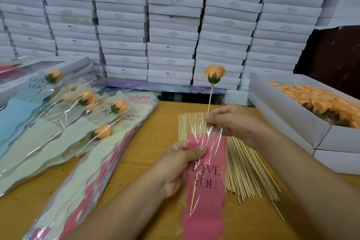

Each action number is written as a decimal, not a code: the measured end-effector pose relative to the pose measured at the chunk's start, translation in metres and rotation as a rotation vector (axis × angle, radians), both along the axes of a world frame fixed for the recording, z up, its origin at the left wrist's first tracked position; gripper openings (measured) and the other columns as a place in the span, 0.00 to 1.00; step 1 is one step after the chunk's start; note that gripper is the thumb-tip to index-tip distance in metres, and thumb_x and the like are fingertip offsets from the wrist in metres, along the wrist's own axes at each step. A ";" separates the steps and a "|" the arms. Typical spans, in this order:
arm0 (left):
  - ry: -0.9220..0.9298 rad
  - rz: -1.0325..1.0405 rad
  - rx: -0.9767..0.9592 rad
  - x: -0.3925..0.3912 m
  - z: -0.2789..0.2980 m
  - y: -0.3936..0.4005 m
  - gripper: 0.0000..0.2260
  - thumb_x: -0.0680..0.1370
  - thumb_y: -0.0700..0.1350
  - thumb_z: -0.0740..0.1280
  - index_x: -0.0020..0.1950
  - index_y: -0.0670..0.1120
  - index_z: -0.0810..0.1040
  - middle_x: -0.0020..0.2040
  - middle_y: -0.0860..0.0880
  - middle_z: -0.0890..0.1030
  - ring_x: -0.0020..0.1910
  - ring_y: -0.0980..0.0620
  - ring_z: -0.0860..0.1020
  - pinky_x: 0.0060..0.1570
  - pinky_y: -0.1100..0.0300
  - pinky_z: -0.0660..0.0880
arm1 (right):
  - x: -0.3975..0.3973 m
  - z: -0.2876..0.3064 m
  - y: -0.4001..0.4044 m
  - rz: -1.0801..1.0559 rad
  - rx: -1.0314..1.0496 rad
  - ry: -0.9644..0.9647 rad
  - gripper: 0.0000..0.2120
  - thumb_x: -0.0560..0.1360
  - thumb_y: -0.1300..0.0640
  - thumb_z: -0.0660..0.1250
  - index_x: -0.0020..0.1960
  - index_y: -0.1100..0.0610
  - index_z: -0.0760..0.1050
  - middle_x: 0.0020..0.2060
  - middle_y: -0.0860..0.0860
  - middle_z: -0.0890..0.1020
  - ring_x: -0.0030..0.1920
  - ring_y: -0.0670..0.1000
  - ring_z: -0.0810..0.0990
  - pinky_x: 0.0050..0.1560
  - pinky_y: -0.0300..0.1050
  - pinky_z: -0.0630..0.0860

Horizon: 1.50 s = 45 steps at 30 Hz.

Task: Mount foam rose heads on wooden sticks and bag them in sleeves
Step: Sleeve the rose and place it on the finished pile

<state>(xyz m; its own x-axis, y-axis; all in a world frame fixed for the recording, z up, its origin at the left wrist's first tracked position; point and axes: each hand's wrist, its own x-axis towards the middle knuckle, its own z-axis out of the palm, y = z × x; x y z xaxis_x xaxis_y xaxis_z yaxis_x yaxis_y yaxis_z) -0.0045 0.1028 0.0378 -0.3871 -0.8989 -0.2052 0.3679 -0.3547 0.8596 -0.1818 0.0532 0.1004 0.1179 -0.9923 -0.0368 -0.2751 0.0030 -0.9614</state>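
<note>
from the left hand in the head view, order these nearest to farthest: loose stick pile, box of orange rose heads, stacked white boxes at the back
From the left hand:
1. Loose stick pile, just to its right on the table.
2. Box of orange rose heads, farther right.
3. Stacked white boxes, along the back wall.

There is only one view, from the camera on my head. It looks forward and down, close over my left hand (183,159) and right hand (231,122) above the wooden table (152,132). Its wide angle also reaches the wall of white boxes (171,25) behind.
</note>
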 end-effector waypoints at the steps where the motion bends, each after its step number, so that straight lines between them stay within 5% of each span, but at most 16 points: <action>1: -0.005 -0.001 0.001 0.000 0.000 0.000 0.07 0.71 0.36 0.73 0.47 0.37 0.81 0.42 0.38 0.85 0.35 0.47 0.85 0.32 0.57 0.81 | 0.000 0.003 -0.002 -0.019 -0.012 -0.027 0.06 0.73 0.57 0.75 0.47 0.59 0.83 0.39 0.53 0.87 0.35 0.47 0.84 0.38 0.40 0.81; 4: -0.021 -0.007 0.007 -0.002 -0.002 0.002 0.07 0.68 0.37 0.75 0.43 0.38 0.81 0.42 0.38 0.85 0.36 0.46 0.85 0.34 0.56 0.82 | 0.000 0.010 -0.009 -0.120 -0.052 -0.161 0.04 0.75 0.60 0.73 0.48 0.61 0.82 0.37 0.55 0.86 0.34 0.48 0.83 0.33 0.37 0.79; 8: -0.017 -0.022 0.020 -0.002 -0.003 0.002 0.11 0.69 0.37 0.75 0.50 0.36 0.80 0.48 0.36 0.85 0.42 0.44 0.84 0.45 0.51 0.84 | 0.003 0.009 -0.014 -0.166 -0.063 -0.199 0.03 0.76 0.62 0.72 0.48 0.61 0.82 0.37 0.55 0.86 0.32 0.46 0.82 0.31 0.36 0.78; 11: -0.006 -0.041 0.028 -0.001 -0.001 0.003 0.06 0.72 0.36 0.73 0.48 0.37 0.82 0.45 0.38 0.85 0.38 0.47 0.85 0.39 0.54 0.84 | 0.006 0.004 -0.010 -0.134 -0.035 -0.167 0.03 0.75 0.62 0.73 0.47 0.62 0.83 0.36 0.55 0.86 0.31 0.46 0.82 0.31 0.36 0.79; 17: -0.018 -0.040 0.038 0.003 0.002 0.001 0.24 0.74 0.37 0.73 0.67 0.30 0.72 0.47 0.37 0.84 0.39 0.46 0.84 0.43 0.53 0.84 | 0.012 -0.007 -0.003 -0.069 0.008 -0.046 0.07 0.73 0.60 0.75 0.49 0.62 0.84 0.33 0.51 0.85 0.30 0.45 0.81 0.38 0.41 0.78; 21: -0.005 -0.056 0.039 0.003 0.001 0.001 0.19 0.73 0.38 0.74 0.61 0.32 0.77 0.47 0.37 0.84 0.41 0.44 0.84 0.46 0.50 0.84 | 0.013 -0.010 0.000 -0.035 0.031 -0.048 0.05 0.73 0.60 0.75 0.47 0.61 0.84 0.34 0.51 0.85 0.32 0.45 0.81 0.46 0.46 0.75; 29: 0.005 -0.061 0.035 0.002 0.004 0.005 0.15 0.75 0.34 0.72 0.60 0.34 0.75 0.42 0.37 0.83 0.27 0.50 0.82 0.24 0.62 0.78 | 0.013 0.004 -0.007 -0.131 0.029 -0.118 0.05 0.76 0.58 0.72 0.46 0.60 0.81 0.32 0.51 0.84 0.30 0.44 0.82 0.35 0.38 0.79; 34: -0.008 -0.060 0.016 0.003 0.001 0.001 0.16 0.72 0.38 0.74 0.56 0.32 0.80 0.48 0.37 0.84 0.42 0.45 0.84 0.49 0.50 0.82 | 0.020 0.002 -0.007 -0.137 0.040 -0.116 0.03 0.76 0.61 0.72 0.44 0.61 0.80 0.28 0.49 0.83 0.26 0.43 0.80 0.28 0.35 0.77; 37: 0.003 -0.035 -0.002 0.005 0.001 -0.002 0.02 0.70 0.38 0.75 0.40 0.42 0.87 0.45 0.38 0.86 0.39 0.46 0.85 0.46 0.52 0.83 | 0.022 -0.002 -0.004 -0.073 0.068 -0.072 0.03 0.74 0.61 0.73 0.44 0.61 0.81 0.30 0.50 0.83 0.26 0.44 0.80 0.28 0.36 0.74; 39: 0.005 -0.024 -0.002 0.006 0.002 -0.002 0.03 0.69 0.38 0.75 0.36 0.43 0.87 0.43 0.39 0.86 0.37 0.47 0.85 0.41 0.53 0.84 | 0.022 -0.006 -0.002 -0.014 0.088 -0.029 0.03 0.74 0.61 0.73 0.42 0.60 0.82 0.33 0.52 0.84 0.30 0.47 0.81 0.35 0.41 0.77; 42: 0.010 -0.029 0.005 0.006 0.001 -0.003 0.04 0.70 0.37 0.74 0.35 0.43 0.86 0.42 0.39 0.86 0.36 0.48 0.85 0.36 0.56 0.83 | 0.020 -0.009 -0.002 0.016 0.119 0.015 0.04 0.74 0.59 0.74 0.44 0.60 0.83 0.36 0.54 0.85 0.33 0.50 0.82 0.40 0.45 0.79; 45: -0.006 -0.040 0.012 0.007 0.001 -0.002 0.05 0.70 0.37 0.75 0.45 0.39 0.85 0.44 0.38 0.85 0.37 0.47 0.85 0.39 0.55 0.84 | 0.014 -0.004 -0.005 -0.015 0.129 0.060 0.13 0.72 0.52 0.76 0.51 0.60 0.82 0.42 0.53 0.86 0.43 0.51 0.84 0.43 0.46 0.80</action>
<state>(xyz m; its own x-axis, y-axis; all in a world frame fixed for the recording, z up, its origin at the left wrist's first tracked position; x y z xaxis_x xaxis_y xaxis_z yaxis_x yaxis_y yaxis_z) 0.0020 0.1010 0.0384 -0.4216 -0.8800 -0.2188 0.3477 -0.3797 0.8573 -0.1674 0.0486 0.0960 0.0974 -0.9806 -0.1703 -0.3311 0.1295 -0.9347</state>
